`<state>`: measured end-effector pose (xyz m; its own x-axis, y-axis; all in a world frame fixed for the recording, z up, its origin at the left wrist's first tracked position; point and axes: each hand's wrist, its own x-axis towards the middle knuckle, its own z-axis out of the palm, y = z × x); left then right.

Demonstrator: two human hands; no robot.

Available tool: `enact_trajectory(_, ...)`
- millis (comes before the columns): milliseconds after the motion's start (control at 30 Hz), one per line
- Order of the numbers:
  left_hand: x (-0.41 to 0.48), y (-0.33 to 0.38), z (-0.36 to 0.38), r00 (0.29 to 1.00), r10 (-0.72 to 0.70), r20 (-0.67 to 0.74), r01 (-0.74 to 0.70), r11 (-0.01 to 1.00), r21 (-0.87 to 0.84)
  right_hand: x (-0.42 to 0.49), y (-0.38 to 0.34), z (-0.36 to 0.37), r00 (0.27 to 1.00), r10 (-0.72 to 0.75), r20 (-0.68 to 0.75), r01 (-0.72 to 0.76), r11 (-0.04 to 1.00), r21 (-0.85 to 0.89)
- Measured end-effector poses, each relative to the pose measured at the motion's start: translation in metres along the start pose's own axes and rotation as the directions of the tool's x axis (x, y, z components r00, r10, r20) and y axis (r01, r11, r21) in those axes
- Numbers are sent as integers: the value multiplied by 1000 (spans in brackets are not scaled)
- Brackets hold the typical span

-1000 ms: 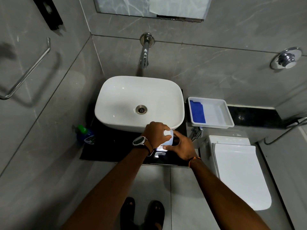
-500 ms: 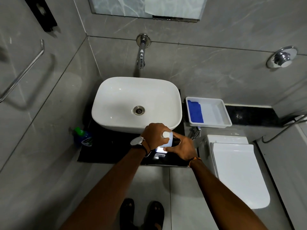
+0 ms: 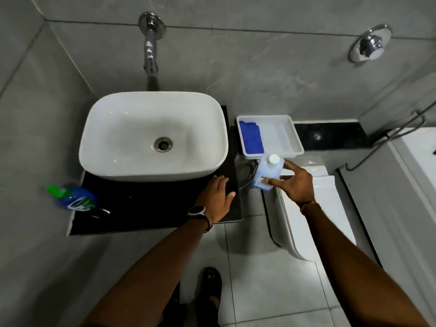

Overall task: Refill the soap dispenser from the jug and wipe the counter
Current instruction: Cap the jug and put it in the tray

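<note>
Count's coming in: two hands on show, the left hand (image 3: 218, 199) flat and empty on the dark counter (image 3: 146, 208), the right hand (image 3: 296, 185) wrapped round the one jug (image 3: 269, 172), capped in white, just right of the counter. One white basin (image 3: 153, 135) with one drain (image 3: 163, 144), and one wall tap (image 3: 150, 43) at the far side above it. One white tray (image 3: 292, 135) far right, one blue cloth (image 3: 251, 138) inside it. One green-topped bottle (image 3: 73, 197) on the near-left counter corner. One wristwatch (image 3: 197, 211), one wall knob (image 3: 369, 43), one toilet (image 3: 313, 208), two sandals (image 3: 211, 282) below.
</note>
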<state>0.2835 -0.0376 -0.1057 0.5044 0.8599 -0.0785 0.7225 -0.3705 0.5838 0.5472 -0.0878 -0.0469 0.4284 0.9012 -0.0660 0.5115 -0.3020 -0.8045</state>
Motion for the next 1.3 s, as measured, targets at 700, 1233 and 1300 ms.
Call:
enact_trajectory(700,49,1,95,996,-79,28,67,951,302,215,66,-54,997,78,12,-77,995,-68)
enact_trajectory(1233,50,-2,98,991,-114,66,87,943,322,353,112,-14,962,238,135,-232,971,-60)
enact_trajectory(1300,50,-2,99,991,-119,63,93,942,323,364,121,-12,955,268,125,-263,963,-56)
